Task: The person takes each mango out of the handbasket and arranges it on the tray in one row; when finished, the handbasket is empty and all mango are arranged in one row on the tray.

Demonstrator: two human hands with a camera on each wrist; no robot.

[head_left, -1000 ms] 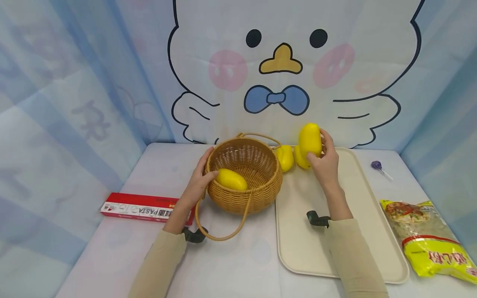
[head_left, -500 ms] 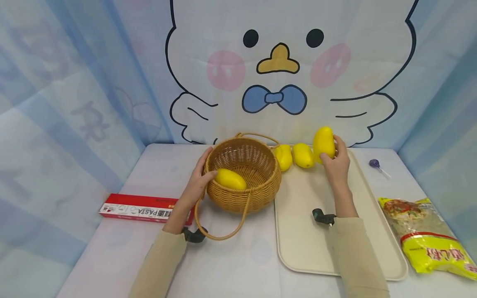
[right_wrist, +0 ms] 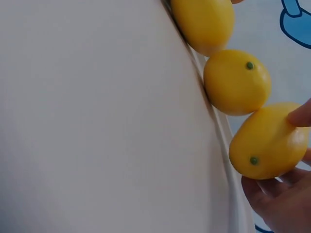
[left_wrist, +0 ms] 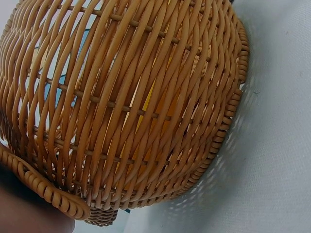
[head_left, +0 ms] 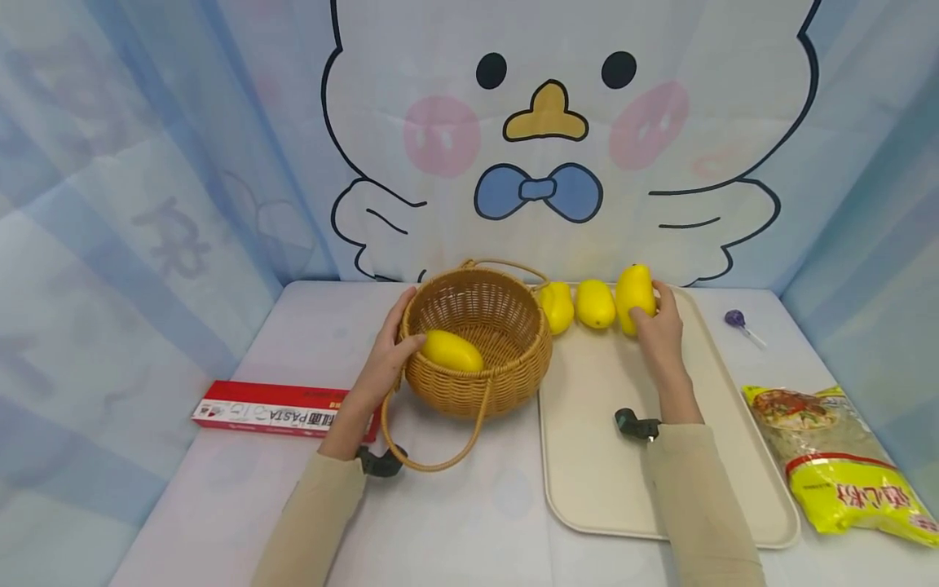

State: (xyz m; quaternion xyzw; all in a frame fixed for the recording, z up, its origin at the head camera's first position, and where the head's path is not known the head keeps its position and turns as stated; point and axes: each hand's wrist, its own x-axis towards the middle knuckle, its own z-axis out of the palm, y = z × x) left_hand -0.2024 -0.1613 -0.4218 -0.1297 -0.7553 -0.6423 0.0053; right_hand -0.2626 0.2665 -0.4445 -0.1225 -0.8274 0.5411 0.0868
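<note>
Head view: your right hand [head_left: 663, 330] gripped a yellow fruit [head_left: 634, 295] at the far end of the tray [head_left: 605, 481]; your left hand [head_left: 383, 363] gripped the basket [head_left: 477, 397].

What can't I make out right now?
Head: the yellow oval fruit beside the round brown wicker basket, its left side behind the basket.
Head: part of the red-and-white rectangular box, behind the left forearm.
Left wrist: the yellow oval fruit inside the basket, mostly masked by weave.
Right wrist: part of the right hand, beyond the right edge.
</note>
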